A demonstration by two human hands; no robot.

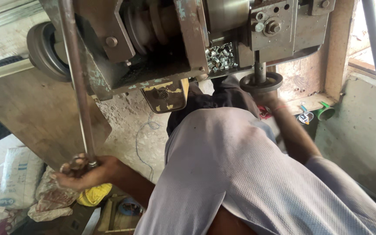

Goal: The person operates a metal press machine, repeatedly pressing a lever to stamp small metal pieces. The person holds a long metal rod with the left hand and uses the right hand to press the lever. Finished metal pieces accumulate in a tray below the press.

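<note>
Head view, looking steeply down: a heavy metal machine [183, 43] filling the top of the frame, paint worn and flaking, with a dark pulley wheel [44, 50] on its left end. Below it, a pale lilac shirt [240, 174] covering the torso and spreading across the lower right. At lower left, printed sacks [16, 178] and a yellow cloth [94, 194] on the floor.

Running down from the machine, a long steel lever [78, 82] — its lower end gripped by the left hand [85, 170], fingers curled tight round the bar. Right arm stretched up past the shirt, right hand [267, 101] just under a small round disc [261, 82] on a vertical spindle; fingers mostly hidden, so cannot tell whether spread or closed.

Smaller still — a heap of short shiny metal pieces [220, 56] in a recess of the machine, between lever and spindle.
</note>
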